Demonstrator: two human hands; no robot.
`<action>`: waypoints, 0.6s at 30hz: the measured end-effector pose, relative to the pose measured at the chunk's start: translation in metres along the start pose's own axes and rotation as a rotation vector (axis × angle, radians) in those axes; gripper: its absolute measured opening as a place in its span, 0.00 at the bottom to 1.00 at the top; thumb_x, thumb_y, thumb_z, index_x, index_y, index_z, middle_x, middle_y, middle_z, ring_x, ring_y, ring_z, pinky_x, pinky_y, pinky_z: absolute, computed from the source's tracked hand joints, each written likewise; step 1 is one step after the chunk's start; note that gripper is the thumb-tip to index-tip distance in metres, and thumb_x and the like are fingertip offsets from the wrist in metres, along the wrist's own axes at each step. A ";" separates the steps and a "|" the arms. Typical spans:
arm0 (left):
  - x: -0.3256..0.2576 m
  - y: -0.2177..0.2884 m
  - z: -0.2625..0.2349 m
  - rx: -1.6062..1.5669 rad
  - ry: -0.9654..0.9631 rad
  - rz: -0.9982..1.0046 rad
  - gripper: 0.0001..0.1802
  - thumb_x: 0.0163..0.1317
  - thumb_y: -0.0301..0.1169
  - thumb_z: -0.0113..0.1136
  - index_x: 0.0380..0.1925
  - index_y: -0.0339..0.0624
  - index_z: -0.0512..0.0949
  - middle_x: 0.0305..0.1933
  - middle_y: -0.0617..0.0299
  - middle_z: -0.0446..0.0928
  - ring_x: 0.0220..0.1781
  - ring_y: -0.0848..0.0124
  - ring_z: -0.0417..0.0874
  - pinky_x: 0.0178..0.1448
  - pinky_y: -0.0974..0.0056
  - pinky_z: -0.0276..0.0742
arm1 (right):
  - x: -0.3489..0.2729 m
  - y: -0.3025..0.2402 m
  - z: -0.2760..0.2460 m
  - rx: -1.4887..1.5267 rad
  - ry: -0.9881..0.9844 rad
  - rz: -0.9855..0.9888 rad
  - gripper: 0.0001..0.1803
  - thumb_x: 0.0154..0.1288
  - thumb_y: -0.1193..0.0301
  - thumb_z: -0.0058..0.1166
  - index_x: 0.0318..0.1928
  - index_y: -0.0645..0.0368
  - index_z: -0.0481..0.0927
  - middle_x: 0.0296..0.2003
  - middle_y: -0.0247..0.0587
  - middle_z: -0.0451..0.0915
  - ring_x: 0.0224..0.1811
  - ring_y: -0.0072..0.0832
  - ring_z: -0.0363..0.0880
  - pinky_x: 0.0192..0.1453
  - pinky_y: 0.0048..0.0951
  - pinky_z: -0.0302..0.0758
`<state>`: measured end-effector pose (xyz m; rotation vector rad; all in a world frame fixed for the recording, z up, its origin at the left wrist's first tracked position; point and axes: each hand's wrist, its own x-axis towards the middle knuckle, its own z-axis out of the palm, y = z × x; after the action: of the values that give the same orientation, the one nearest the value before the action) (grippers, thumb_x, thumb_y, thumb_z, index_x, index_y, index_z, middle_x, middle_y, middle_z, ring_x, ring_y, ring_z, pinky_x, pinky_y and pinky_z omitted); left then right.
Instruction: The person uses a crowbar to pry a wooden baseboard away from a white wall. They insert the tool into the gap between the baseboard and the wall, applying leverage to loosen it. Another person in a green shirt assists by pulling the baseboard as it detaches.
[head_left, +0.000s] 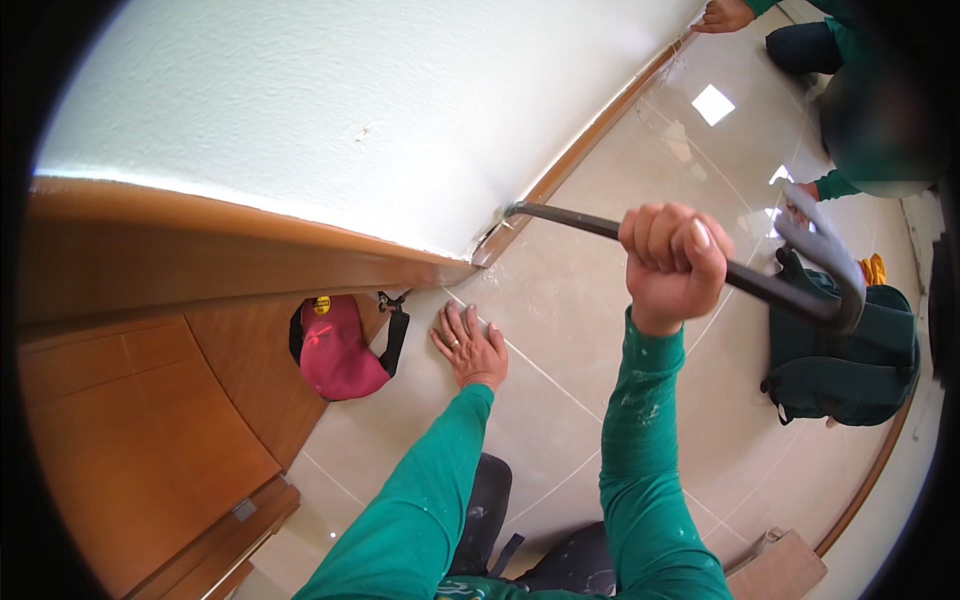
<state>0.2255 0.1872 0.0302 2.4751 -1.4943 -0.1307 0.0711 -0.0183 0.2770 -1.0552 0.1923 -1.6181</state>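
Note:
My right hand (672, 262) is wrapped round the shaft of a dark metal crowbar (768, 288), held at an angle over the floor. The crowbar's thin end meets the top of the brown wooden baseboard (600, 128), against the white wall (290, 100). Its hooked end curves up on the right, slightly blurred. Around the thin end, near the wall corner, the wall edge is chipped and a dark gap shows. My left hand (468, 345) lies flat on the tiled floor (560, 320), fingers spread, just below that corner. It holds nothing.
A maroon cap-like item (340, 350) with a black strap lies by the wooden door frame (240, 235). At right sits a dark green backpack (845, 350). Another person in green kneels at upper right, one hand (725, 15) at the baseboard. A brown board (780, 572) lies lower right.

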 end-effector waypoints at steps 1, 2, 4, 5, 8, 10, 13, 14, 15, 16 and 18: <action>0.000 0.000 0.000 -0.001 -0.003 0.002 0.31 0.69 0.43 0.54 0.69 0.42 0.66 0.80 0.43 0.55 0.83 0.45 0.51 0.82 0.32 0.37 | 0.004 0.001 0.002 -0.038 0.035 0.061 0.20 0.67 0.71 0.44 0.18 0.58 0.55 0.14 0.35 0.57 0.16 0.23 0.51 0.21 0.32 0.51; 0.000 0.000 0.000 -0.004 -0.002 0.001 0.31 0.69 0.43 0.54 0.69 0.42 0.66 0.80 0.43 0.55 0.83 0.45 0.50 0.82 0.32 0.38 | 0.009 0.003 0.004 -0.053 0.036 0.091 0.20 0.67 0.71 0.44 0.18 0.58 0.55 0.14 0.35 0.57 0.16 0.24 0.51 0.21 0.32 0.51; 0.000 0.000 0.000 0.004 0.002 0.006 0.31 0.69 0.43 0.54 0.69 0.42 0.66 0.81 0.43 0.54 0.83 0.45 0.50 0.82 0.32 0.38 | 0.018 0.007 0.011 -0.067 0.066 0.139 0.21 0.68 0.71 0.47 0.18 0.59 0.57 0.14 0.34 0.58 0.16 0.22 0.53 0.22 0.31 0.52; 0.000 0.000 0.000 0.009 0.001 0.002 0.31 0.69 0.43 0.54 0.69 0.42 0.66 0.81 0.43 0.54 0.83 0.45 0.50 0.82 0.32 0.38 | 0.020 0.010 0.017 -0.117 0.053 0.140 0.21 0.69 0.70 0.46 0.18 0.57 0.57 0.14 0.33 0.57 0.16 0.22 0.51 0.22 0.31 0.51; -0.001 0.000 -0.002 -0.004 0.020 0.009 0.31 0.69 0.43 0.54 0.69 0.42 0.66 0.80 0.43 0.55 0.83 0.45 0.50 0.82 0.33 0.38 | 0.028 0.015 0.029 -0.211 0.061 0.187 0.20 0.70 0.69 0.45 0.20 0.54 0.56 0.15 0.31 0.54 0.16 0.20 0.49 0.21 0.30 0.49; -0.001 0.000 -0.002 -0.001 0.011 0.008 0.31 0.69 0.43 0.54 0.69 0.42 0.66 0.80 0.43 0.55 0.83 0.45 0.50 0.82 0.33 0.38 | 0.031 0.017 0.033 -0.216 0.074 0.164 0.20 0.70 0.69 0.44 0.20 0.54 0.55 0.15 0.31 0.54 0.16 0.20 0.48 0.21 0.31 0.50; -0.001 0.000 -0.002 -0.007 0.004 0.005 0.31 0.69 0.43 0.54 0.69 0.42 0.66 0.80 0.44 0.55 0.83 0.45 0.50 0.82 0.33 0.38 | 0.031 0.012 0.031 -0.200 0.112 0.161 0.20 0.71 0.70 0.43 0.20 0.53 0.54 0.14 0.31 0.53 0.16 0.20 0.48 0.21 0.31 0.50; 0.000 0.000 -0.002 -0.013 0.000 0.001 0.31 0.69 0.43 0.54 0.69 0.42 0.66 0.80 0.44 0.55 0.83 0.45 0.50 0.82 0.33 0.38 | 0.030 0.010 0.028 -0.198 0.129 0.165 0.20 0.71 0.70 0.42 0.20 0.53 0.54 0.14 0.31 0.53 0.16 0.21 0.47 0.21 0.31 0.50; 0.000 0.000 -0.001 -0.015 0.014 0.009 0.31 0.69 0.43 0.54 0.68 0.42 0.66 0.80 0.44 0.55 0.83 0.45 0.51 0.82 0.32 0.38 | 0.028 0.006 0.024 -0.156 0.137 0.146 0.20 0.70 0.71 0.43 0.20 0.54 0.55 0.15 0.31 0.54 0.16 0.21 0.49 0.21 0.30 0.50; 0.000 0.000 0.000 -0.012 0.024 0.007 0.30 0.69 0.43 0.54 0.68 0.42 0.67 0.80 0.44 0.56 0.83 0.46 0.51 0.82 0.32 0.38 | 0.023 0.001 0.021 -0.115 0.147 0.137 0.20 0.70 0.72 0.44 0.20 0.56 0.56 0.15 0.31 0.56 0.17 0.20 0.50 0.22 0.30 0.50; -0.001 -0.001 0.001 -0.002 0.030 0.001 0.30 0.69 0.43 0.54 0.67 0.41 0.67 0.80 0.44 0.56 0.83 0.46 0.51 0.82 0.32 0.39 | 0.011 -0.012 0.013 -0.077 0.153 0.127 0.20 0.69 0.73 0.44 0.19 0.57 0.57 0.15 0.32 0.56 0.17 0.21 0.51 0.21 0.30 0.51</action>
<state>0.2253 0.1882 0.0292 2.4637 -1.4827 -0.0948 0.0726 -0.0185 0.2980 -0.9581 0.4188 -1.5867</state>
